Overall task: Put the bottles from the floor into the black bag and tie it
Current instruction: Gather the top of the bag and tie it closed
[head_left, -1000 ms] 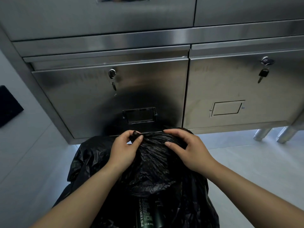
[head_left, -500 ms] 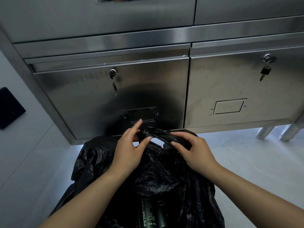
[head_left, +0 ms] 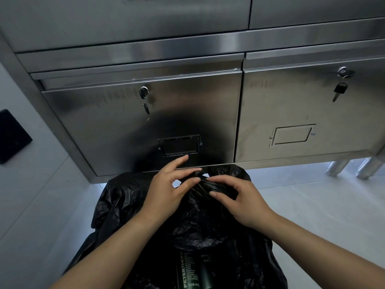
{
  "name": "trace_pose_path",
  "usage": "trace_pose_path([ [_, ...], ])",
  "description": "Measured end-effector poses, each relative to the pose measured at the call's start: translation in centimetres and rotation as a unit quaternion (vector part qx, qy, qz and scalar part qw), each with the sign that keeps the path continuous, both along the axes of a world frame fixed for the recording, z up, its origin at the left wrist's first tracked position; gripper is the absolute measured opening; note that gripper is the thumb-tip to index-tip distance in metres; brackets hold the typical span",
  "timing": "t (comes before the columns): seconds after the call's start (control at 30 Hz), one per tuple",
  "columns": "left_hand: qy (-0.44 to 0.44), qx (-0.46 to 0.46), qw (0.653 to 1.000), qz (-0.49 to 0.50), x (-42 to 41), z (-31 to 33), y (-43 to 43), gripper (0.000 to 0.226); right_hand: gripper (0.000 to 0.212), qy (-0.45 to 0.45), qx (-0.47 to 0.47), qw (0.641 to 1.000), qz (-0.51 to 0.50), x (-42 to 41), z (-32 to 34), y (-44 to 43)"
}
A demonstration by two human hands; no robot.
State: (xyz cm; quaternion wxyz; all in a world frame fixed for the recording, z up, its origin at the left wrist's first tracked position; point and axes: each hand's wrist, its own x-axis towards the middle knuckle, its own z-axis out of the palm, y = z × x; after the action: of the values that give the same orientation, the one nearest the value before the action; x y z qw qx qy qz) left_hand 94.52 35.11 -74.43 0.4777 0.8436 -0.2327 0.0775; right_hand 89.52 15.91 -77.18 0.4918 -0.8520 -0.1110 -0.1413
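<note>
Head camera view, looking down at two bare hands working on the gathered top of a black bag (head_left: 125,205). The left hand (head_left: 166,197) pinches a twisted bunch of the black plastic between thumb and middle finger, with the index finger stretched out straight above it. The right hand (head_left: 243,203) meets it from the other side, its thumb and curled fingers closed round the same bunch, so the fingertips of both hands almost touch. Whether a knot has formed cannot be told.

Below the grip, toward the person, the crumpled bag spreads wide on the floor (head_left: 312,205). In a gap in its folds lies a dark green bottle (head_left: 187,274) with pale lettering along its side, and a second dark bottle (head_left: 206,274) lies just beside it.

Beyond the grip stands a stainless steel cabinet. Its left drawer (head_left: 104,126), straight past the hands, has a lock with a hanging key (head_left: 145,107) and a dark label holder (head_left: 179,144). The right drawer (head_left: 302,105) carries a black-headed key (head_left: 340,90) and a metal label frame (head_left: 291,134). Round cabinet legs (head_left: 337,167) show far right of the grip. Far left, a black panel (head_left: 12,136) sits on the wall.
</note>
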Motion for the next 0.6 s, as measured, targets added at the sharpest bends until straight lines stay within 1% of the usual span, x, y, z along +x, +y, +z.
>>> trace_pose_path([
  [0.17, 0.028, -0.001, 0.999, -0.034, -0.3, -0.4, -0.4, 0.026, 0.029, -0.005, 0.007, 1.000, 0.012, -0.3, 0.1, 0.3],
  [0.27, 0.044, 0.003, 0.999, -0.023, -0.4, -0.8, -0.2, 0.021, 0.032, 0.014, 0.028, 0.999, -0.003, -0.5, 0.1, -0.1],
  [0.37, 0.042, 0.020, 0.999, -0.003, -0.6, -1.0, -0.3, 0.025, 0.032, 0.040, 0.072, 0.996, -0.021, -0.5, 0.2, -0.2],
  [0.47, 0.026, 0.028, 0.999, -0.009, -1.0, -1.0, -0.8, 0.027, 0.027, 0.063, 0.094, 0.993, -0.030, -0.2, 0.4, 0.4],
  [0.6, 0.008, 0.043, 0.999, -0.008, -1.1, -1.1, -1.2, 0.030, 0.013, 0.066, 0.096, 0.992, -0.045, 0.0, 0.4, 1.2],
])
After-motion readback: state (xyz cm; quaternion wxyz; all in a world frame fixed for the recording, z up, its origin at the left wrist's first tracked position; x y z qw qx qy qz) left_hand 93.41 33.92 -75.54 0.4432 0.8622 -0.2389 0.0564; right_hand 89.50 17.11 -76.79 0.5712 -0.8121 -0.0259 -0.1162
